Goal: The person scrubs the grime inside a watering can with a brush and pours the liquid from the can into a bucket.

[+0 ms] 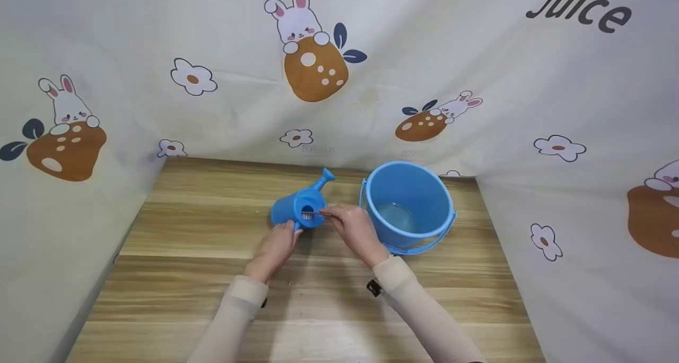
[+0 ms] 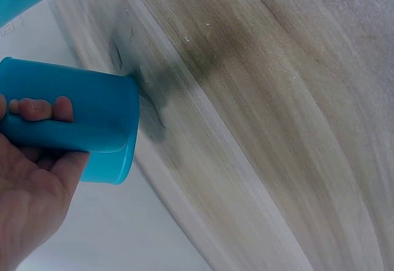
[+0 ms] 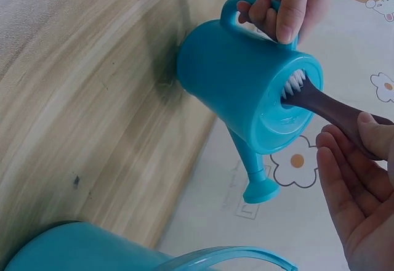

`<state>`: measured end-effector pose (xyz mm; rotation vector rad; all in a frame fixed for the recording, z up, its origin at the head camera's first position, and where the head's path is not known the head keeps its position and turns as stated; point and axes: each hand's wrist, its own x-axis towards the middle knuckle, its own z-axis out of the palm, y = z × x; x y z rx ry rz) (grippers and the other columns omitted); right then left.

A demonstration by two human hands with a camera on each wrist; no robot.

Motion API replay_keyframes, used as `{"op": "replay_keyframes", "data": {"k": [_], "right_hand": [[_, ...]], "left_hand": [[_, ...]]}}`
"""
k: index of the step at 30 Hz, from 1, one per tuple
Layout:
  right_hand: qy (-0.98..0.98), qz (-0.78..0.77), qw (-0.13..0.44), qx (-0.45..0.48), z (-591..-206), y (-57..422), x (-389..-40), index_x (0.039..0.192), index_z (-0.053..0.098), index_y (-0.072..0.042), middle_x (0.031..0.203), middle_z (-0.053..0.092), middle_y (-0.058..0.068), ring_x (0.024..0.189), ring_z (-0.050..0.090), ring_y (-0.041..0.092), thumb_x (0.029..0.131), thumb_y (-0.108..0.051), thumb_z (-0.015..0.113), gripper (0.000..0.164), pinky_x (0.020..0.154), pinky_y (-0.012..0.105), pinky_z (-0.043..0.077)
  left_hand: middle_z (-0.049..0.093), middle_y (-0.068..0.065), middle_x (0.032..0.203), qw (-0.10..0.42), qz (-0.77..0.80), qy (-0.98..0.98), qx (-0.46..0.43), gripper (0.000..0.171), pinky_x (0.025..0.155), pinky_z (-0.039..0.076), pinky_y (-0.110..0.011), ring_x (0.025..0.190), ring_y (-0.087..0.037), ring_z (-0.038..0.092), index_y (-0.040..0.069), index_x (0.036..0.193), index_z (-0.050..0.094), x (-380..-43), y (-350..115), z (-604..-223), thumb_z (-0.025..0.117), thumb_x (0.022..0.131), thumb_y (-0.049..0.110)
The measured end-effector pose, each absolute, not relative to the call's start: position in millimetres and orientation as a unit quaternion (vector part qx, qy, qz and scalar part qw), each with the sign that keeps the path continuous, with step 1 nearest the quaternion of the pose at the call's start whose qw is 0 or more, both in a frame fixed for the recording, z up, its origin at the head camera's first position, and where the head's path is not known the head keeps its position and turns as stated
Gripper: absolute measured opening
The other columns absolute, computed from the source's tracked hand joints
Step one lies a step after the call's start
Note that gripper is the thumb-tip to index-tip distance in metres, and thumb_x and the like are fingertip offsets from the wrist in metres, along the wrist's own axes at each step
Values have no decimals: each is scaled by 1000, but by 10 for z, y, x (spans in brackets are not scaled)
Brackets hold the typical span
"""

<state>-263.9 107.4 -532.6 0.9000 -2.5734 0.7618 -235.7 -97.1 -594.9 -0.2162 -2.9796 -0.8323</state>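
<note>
My left hand (image 1: 276, 247) grips the handle of a small blue watering can (image 1: 286, 210), its fingers curled through the loop in the right wrist view. The can is tilted, its top opening turned toward my right hand (image 1: 356, 230) and its spout toward the back wall. Between thumb and fingers, the right hand pinches the dark reddish-brown handle of a brush (image 3: 335, 112). White bristles (image 3: 293, 84) show at the hole in the can's top, with the brush head partly inside. In the left wrist view, fingers wrap the can's handle (image 2: 68, 137); the brush is out of sight there.
A blue bucket (image 1: 408, 185) stands on the right of the wood-grain table (image 1: 196, 235), some clear liquid in its bottom and its handle (image 1: 424, 248) lowered at the front. Pale cloth walls (image 1: 228, 119) with printed rabbits and flowers enclose the table's back and sides.
</note>
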Motion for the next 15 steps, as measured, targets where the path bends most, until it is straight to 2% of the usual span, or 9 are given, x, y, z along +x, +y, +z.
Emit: {"op": "replay_keyframes", "data": {"k": [7,15], "right_hand": [[-894,271,153,322,-5335,1069,-2628,116,75,-22,102,77,-3,96,73,15,98,-22,62,22,85,30,58],[-891,331,79,300,-5284,1053,-2635,112,77,-20,102,77,-1,97,72,14,97,-14,64,20,84,30,58]], "left_hand": [[63,-18,88,2,-269,-961,-61,24,74,53,-50,85,-36,65,1,100,53,-2373,-966,-5944,52,104,25],[62,-17,88,1,-268,-961,-63,24,75,53,-50,85,-35,64,1,100,54,-2376,-974,-5943,53,104,24]]}}
